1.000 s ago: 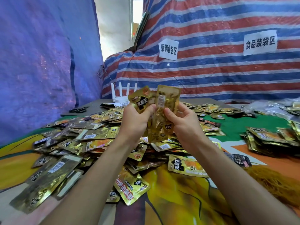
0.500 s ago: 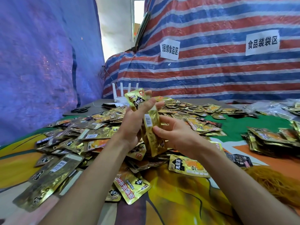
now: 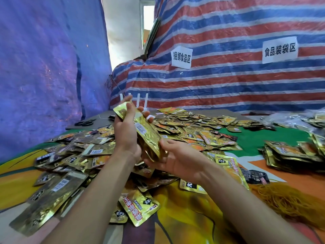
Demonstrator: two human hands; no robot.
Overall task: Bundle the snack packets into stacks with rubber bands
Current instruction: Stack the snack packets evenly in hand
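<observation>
In the head view, the left hand (image 3: 125, 136) is grasping the upper part of a slim stack of snack packets (image 3: 149, 136), its fingers curling around the crinkled golden foil. The right hand (image 3: 177, 161) is cupping the lower end of this stack from under, with the thumb lying on the foil edge. The stack is tilting, with its top end toward the far left, and is hanging in the air above the table. Below and around the stack, a wide heap of loose packets (image 3: 84, 152) is spreading, flat, shiny and rectangular, over a colourful printed tablecloth (image 3: 190, 217). To the lower right of the stack, a tangled mound of thin orange-brown rubber bands (image 3: 288, 203) is lying. To the far right of the stack, thick piles of packets (image 3: 288, 154) are sitting. Behind the stack, a white router (image 3: 140, 103) with straight antennas is standing, and dark scissors (image 3: 84, 122) are lying to its left. Farther behind, a woven striped tarp (image 3: 228, 85) is hanging.
</observation>
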